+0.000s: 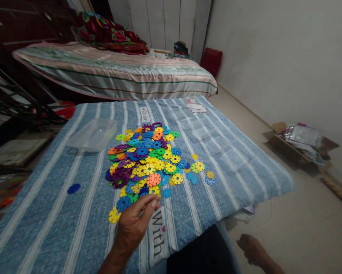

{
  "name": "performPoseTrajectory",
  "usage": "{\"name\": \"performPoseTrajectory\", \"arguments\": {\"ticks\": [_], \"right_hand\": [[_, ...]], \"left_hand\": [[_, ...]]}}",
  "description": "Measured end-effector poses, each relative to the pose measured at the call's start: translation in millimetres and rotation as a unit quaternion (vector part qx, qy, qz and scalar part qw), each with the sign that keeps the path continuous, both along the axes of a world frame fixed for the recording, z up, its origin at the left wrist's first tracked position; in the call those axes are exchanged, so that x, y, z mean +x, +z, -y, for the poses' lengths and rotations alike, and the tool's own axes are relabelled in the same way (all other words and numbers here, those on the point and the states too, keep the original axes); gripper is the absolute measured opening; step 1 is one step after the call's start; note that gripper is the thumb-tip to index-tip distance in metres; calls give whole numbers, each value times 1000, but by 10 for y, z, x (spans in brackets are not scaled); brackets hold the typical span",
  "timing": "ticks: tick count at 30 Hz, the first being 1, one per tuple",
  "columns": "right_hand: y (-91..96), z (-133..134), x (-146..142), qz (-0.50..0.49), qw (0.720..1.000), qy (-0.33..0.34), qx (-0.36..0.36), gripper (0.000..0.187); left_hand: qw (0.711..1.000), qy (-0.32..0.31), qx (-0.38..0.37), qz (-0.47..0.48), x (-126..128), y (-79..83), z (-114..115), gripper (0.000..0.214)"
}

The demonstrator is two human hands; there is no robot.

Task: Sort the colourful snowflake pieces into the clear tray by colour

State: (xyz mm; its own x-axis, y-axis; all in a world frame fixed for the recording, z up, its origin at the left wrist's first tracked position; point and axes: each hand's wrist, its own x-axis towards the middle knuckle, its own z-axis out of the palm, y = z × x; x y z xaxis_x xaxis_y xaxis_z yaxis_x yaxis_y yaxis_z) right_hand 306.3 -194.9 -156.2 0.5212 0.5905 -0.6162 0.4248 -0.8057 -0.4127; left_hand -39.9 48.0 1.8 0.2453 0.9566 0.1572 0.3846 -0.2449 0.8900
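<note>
A heaped pile of flower-shaped plastic discs [142, 151] in yellow, blue, purple, green and orange lies on the striped blue cloth. My left hand [135, 222] is at the near edge of this pile, its thumb and fingers closed together. Whatever those fingertips may hold is too small or hidden to tell. Close by the hand lie a yellow disc [114, 215] and a blue disc [123, 204]. My right hand [251, 249] hangs low beyond the table's right side, above the floor. Its fingers look curled in; their contents are hidden.
A clear plastic tub [92, 135] stands at the left, with a single dark blue disc [73, 188] nearer me. Crumpled clear plastic packaging [216, 135] covers part of the right side. An open cardboard box [298, 146] sits on the floor; a bed [116, 76] is behind.
</note>
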Motion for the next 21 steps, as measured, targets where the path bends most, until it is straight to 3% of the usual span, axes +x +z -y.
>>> {"name": "performPoseTrajectory", "arguments": {"ticks": [3,5,7,10,12,16,21], "right_hand": [[293,-79,-125,33,993,106,-39,23],[651,-223,-282,86,957,267,-67,14],[1083,-426,-483,70,928,355,-87,19],[1667,-757,-792,61,910,410,-16,14],[1916,-940,-968,68,900,430,40,15],[2081,-1206,-1228,42,867,478,131,11],[2000,-1505,-1368,56,841,482,240,13]], "left_hand": [[1000,9,4,-14,-42,113,-46,32],[999,28,10,-21,-68,208,-132,32],[998,54,12,-17,-86,298,-259,33],[996,88,24,-2,-104,402,-492,35],[994,107,33,14,-124,448,-654,37],[984,166,27,52,-215,457,-950,38],[960,262,84,60,-417,250,-1204,32]]}}
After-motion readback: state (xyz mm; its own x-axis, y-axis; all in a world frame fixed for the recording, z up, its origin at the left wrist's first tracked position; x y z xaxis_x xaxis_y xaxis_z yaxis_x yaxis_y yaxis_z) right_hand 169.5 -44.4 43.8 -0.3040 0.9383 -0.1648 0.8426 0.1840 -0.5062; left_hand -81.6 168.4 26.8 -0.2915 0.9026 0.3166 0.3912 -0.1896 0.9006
